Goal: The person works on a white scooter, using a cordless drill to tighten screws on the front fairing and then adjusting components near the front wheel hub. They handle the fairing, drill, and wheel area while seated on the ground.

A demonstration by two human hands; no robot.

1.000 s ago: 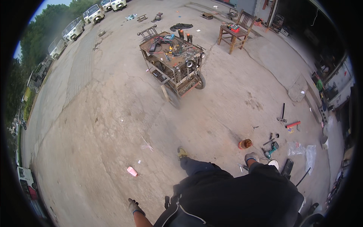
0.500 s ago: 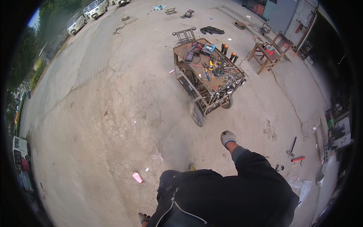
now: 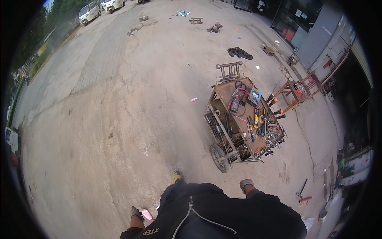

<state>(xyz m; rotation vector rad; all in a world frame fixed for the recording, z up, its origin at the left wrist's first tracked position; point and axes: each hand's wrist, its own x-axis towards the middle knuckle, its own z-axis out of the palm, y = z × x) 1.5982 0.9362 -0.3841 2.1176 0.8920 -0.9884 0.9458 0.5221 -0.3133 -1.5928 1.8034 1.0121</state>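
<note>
My right hand (image 3: 246,184), in a grey work glove, hangs low in front of my dark jacket, near the close end of a rusty metal tool cart (image 3: 227,90). Its fingers are turned away from view. At the lower left my left hand (image 3: 136,212), also gloved, hangs with its fingers loosely out and nothing seen in them. A pink object (image 3: 146,214) lies on the ground just beside it in the picture. On the cart top are a multimeter (image 3: 234,105) with red and black leads, yellow-handled pliers (image 3: 256,118) and a heap of metal parts (image 3: 273,136). Neither hand touches the cart.
The cart's spoked wheel (image 3: 219,157) stands ahead of me. Beyond the cart is a wooden chair (image 3: 312,82) with things on its seat. A red-headed tool (image 3: 305,199) lies on the concrete at right. Dark cloth (image 3: 240,53) and a small stool (image 3: 196,20) are farther off.
The cart now appears nearer and farther right in view. My left hand has swung forward into fuller view, while my right hand has drawn back toward my body.
</note>
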